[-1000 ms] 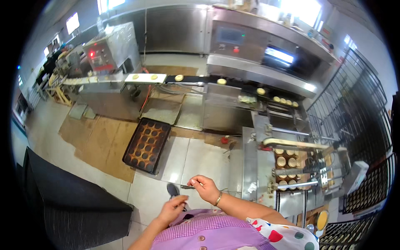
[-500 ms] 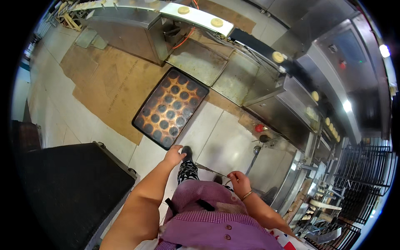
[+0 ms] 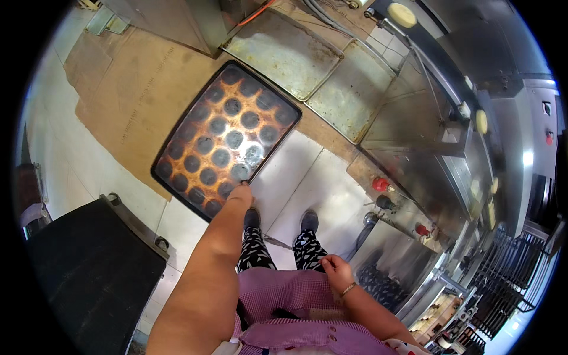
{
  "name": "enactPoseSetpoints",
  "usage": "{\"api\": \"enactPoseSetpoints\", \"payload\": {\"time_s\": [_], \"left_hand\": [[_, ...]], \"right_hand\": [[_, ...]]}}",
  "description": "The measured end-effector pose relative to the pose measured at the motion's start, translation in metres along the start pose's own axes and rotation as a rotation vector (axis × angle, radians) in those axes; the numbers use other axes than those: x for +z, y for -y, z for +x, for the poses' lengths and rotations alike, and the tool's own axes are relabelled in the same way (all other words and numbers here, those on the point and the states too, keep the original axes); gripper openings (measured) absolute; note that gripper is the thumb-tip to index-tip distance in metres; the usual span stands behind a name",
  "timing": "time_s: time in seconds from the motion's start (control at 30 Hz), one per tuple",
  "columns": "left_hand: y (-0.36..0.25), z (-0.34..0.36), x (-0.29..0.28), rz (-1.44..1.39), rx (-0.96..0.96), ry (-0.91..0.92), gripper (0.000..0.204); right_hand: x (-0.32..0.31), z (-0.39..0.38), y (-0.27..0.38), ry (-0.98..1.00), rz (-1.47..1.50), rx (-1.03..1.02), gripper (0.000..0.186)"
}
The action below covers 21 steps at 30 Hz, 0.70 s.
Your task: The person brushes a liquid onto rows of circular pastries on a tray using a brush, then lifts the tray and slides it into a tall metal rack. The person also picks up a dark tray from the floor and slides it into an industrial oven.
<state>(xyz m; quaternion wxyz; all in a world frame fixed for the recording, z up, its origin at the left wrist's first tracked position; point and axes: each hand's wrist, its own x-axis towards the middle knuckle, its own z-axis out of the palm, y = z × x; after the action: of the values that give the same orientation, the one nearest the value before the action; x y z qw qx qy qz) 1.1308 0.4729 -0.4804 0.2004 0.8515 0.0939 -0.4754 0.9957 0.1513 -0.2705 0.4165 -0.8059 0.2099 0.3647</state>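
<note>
A dark-rimmed baking tray [image 3: 188, 148] with rows of round dark marks on a brown, greasy surface lies low in front of me, slightly left. My left hand [image 3: 239, 193] reaches down to its near right rim, with the fingers curled there and partly hidden. By my right thigh, my right hand [image 3: 338, 272] hangs with its fingers curled in and the thumb against them. Nothing shows in it. A thin bracelet [image 3: 348, 288] circles that wrist.
Brown cardboard [image 3: 127, 89] covers the floor at left. Two shallow metal trays [image 3: 278, 50] lie beyond the baking tray. A black-topped unit [image 3: 89, 272] stands near left; a steel machine [image 3: 423, 171] with red knobs stands right. Pale dough discs [image 3: 402, 15] sit on the conveyor.
My left hand has moved forward from just short of the baking tray to its rim. The view has tipped down and closer, so the tray looks larger. My right hand stays by my side.
</note>
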Motion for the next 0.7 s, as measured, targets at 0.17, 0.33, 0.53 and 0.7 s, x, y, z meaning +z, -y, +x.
{"api": "enactPoseSetpoints", "payload": {"time_s": [0.17,0.33,0.53,0.7], "left_hand": [[-0.006,0.025,0.011,0.105,-0.139,-0.020,0.034],[0.018,0.049,0.021,0.156,0.029,-0.200,0.023],[0.010,0.011,-0.001,0.096,0.050,-0.108,0.028],[-0.027,-0.101,-0.067,0.034,0.350,0.026,0.025]], "right_hand": [[-0.005,0.030,-0.013,-0.037,0.093,-0.053,0.016],[-0.009,0.047,-0.007,-0.012,0.100,-0.041,0.016],[-0.006,0.070,0.007,0.053,-0.017,-0.028,0.014],[0.029,0.131,0.023,0.337,0.407,-0.058,0.032]]}}
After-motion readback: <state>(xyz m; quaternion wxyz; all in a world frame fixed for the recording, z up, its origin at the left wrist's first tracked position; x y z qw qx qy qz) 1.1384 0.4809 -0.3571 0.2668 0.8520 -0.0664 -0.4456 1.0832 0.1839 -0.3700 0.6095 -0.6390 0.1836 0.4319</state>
